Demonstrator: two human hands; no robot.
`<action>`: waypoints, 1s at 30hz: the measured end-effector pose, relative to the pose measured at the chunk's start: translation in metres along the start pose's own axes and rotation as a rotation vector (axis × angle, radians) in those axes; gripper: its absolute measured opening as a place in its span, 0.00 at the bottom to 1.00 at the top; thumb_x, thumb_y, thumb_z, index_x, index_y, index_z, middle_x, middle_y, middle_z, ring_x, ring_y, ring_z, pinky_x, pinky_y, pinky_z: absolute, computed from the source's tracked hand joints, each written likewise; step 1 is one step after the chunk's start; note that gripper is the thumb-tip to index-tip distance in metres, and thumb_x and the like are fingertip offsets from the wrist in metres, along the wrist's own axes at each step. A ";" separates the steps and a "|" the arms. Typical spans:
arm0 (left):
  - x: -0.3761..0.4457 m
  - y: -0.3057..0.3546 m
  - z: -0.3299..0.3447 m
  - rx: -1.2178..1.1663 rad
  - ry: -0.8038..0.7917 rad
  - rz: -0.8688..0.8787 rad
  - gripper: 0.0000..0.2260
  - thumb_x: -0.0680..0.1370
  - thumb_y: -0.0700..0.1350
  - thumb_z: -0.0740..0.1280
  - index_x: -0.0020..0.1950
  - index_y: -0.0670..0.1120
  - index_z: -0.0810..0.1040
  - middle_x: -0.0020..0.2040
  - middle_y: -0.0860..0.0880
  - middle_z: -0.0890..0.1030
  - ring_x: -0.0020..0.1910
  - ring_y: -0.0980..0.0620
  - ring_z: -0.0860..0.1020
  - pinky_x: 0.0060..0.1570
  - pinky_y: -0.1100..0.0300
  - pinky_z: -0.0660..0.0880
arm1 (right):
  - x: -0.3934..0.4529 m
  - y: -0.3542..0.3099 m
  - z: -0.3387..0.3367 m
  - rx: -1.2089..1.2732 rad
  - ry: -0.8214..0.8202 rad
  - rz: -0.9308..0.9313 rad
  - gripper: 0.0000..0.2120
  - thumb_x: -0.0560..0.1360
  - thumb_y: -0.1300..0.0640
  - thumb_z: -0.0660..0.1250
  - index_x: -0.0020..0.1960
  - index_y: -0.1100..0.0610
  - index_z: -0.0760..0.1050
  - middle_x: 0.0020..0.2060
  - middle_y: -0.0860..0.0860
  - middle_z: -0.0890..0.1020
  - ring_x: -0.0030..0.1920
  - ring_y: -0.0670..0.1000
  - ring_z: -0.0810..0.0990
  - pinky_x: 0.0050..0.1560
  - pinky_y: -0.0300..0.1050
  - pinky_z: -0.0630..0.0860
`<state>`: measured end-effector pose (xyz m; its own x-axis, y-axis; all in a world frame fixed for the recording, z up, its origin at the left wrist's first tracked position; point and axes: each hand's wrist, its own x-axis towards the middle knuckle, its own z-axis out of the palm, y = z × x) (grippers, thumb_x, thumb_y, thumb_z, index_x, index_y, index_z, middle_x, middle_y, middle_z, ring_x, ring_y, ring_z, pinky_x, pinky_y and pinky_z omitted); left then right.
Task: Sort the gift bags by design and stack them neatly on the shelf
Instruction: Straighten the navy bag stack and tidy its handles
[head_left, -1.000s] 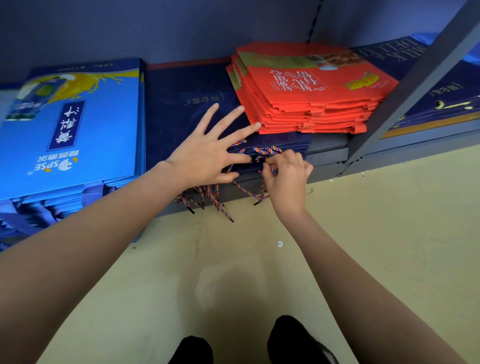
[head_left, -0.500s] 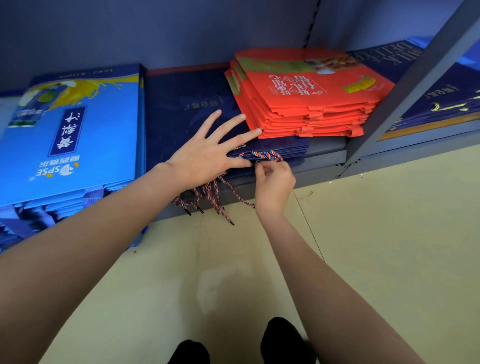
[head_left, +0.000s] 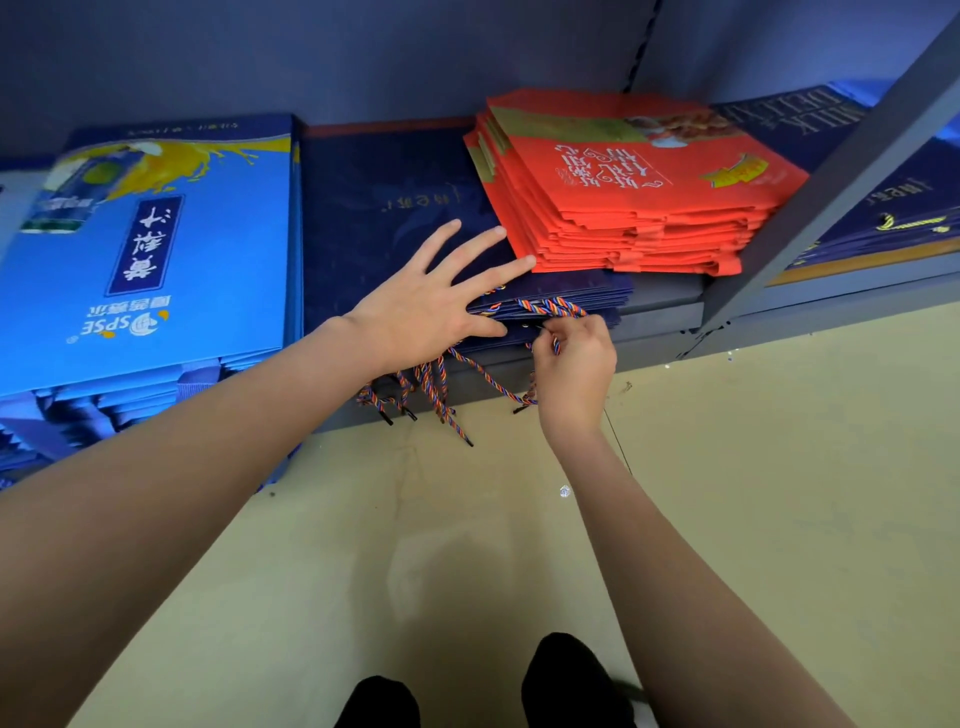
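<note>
left hand (head_left: 431, 306) splayed flat, grasping nothing, pins the navy bags (head_left: 384, 208) so right hand (head_left: 574, 358) can pinch and tuck a cord (head_left: 550, 307).

the left hand (head_left: 434, 306) lies flat with fingers spread wide; the right hand (head_left: 574, 364) is curled, fingertips pinched together, both forearms extended forward.

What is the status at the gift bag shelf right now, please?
Left hand flat on navy bags. Right hand pinching rope handle. Red stack overlaps them.
</note>
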<state>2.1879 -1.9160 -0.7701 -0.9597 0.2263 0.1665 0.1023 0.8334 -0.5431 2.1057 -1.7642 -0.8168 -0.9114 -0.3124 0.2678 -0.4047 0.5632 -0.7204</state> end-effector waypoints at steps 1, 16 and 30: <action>0.000 0.000 -0.001 0.002 0.012 -0.001 0.19 0.72 0.50 0.72 0.61 0.64 0.76 0.77 0.47 0.55 0.74 0.36 0.55 0.70 0.38 0.53 | 0.001 0.001 0.000 -0.013 -0.012 -0.014 0.08 0.73 0.66 0.65 0.49 0.65 0.81 0.46 0.62 0.78 0.42 0.62 0.77 0.46 0.44 0.66; 0.009 0.009 -0.014 -0.033 0.125 -0.078 0.13 0.67 0.55 0.73 0.51 0.58 0.83 0.72 0.47 0.68 0.71 0.38 0.65 0.66 0.34 0.58 | 0.007 0.006 0.001 -0.175 0.092 -0.337 0.02 0.63 0.69 0.67 0.34 0.65 0.77 0.32 0.59 0.75 0.27 0.60 0.73 0.35 0.45 0.70; 0.007 0.004 -0.004 0.101 0.144 0.002 0.14 0.73 0.46 0.70 0.57 0.58 0.80 0.75 0.48 0.62 0.73 0.39 0.60 0.70 0.36 0.56 | 0.008 0.006 0.000 -0.310 0.125 -0.484 0.07 0.58 0.71 0.66 0.31 0.60 0.74 0.34 0.56 0.72 0.32 0.51 0.62 0.36 0.42 0.60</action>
<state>2.1827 -1.9086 -0.7678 -0.9113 0.3037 0.2779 0.0700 0.7796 -0.6224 2.0965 -1.7632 -0.8189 -0.6120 -0.5073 0.6067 -0.7624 0.5825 -0.2820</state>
